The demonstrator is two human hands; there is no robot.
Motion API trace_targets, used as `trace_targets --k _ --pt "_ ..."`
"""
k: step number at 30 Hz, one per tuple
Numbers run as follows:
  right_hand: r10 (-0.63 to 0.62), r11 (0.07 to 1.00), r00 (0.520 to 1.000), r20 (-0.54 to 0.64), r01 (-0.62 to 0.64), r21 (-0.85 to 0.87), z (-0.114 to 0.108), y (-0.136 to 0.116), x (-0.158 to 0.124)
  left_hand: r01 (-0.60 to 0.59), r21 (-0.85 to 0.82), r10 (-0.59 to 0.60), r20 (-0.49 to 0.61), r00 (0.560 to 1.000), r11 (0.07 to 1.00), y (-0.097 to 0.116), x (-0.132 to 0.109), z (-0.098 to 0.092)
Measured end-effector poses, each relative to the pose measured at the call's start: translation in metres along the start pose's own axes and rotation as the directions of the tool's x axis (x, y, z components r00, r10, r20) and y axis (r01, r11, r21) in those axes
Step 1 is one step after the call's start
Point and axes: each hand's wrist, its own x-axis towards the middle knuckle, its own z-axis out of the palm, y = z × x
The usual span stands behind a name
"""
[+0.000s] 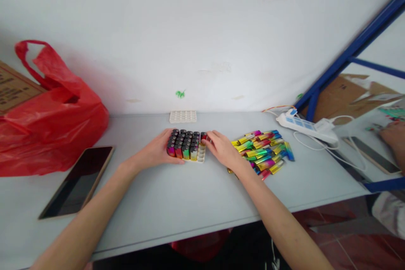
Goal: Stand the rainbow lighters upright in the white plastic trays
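A white tray (201, 158) with round holes holds several upright lighters (186, 152) with black tops and shiny coloured bodies. My left hand (158, 148) curves around the left side of this tray, its thumb along the front edge and its other fingers behind. With my right hand (221, 147) I pinch a red lighter (203, 136) at the back of the tray's right-hand column. In front of it, holes in that column show bare. Just right of my right wrist, a pile of loose metallic lighters (262, 152) lies flat on the grey table.
Against the wall sits another white holed tray (183, 116). At left are a red plastic bag (63, 114), a cardboard box (15, 86) and a dark tablet (77, 182). A white power strip (306, 126) with cables lies right, beside a blue metal frame (329, 78). Another person's hand (394, 143) shows beyond.
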Motion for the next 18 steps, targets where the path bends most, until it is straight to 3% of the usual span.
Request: trace_targets --k 5,9,12,15,18 --pt "0.034 0.999 0.999 -0.025 -0.034 -0.003 -0.017 0.000 -0.014 -0.021 0.015 0.021 -0.009 1.000 1.000 -0.001 0.001 0.000" --pt "0.068 0.994 0.985 -0.161 -0.082 -0.079 -0.046 0.004 -0.066 -0.035 -0.011 0.035 0.002 0.999 0.999 -0.001 0.002 0.000" --pt "0.087 0.967 0.987 -0.137 -0.116 -0.225 -0.059 0.011 -0.110 -0.027 -0.021 0.026 -0.010 1.000 0.999 -0.003 0.002 0.000" --pt "0.132 0.935 0.989 -0.065 -0.146 -0.323 -0.057 0.019 -0.136 -0.024 -0.030 0.023 -0.023 0.999 0.999 -0.006 0.002 0.002" --pt "0.163 0.923 0.985 -0.054 -0.171 -0.345 -0.045 0.021 -0.137 -0.023 -0.036 0.022 -0.019 1.000 0.999 -0.006 0.002 0.002"
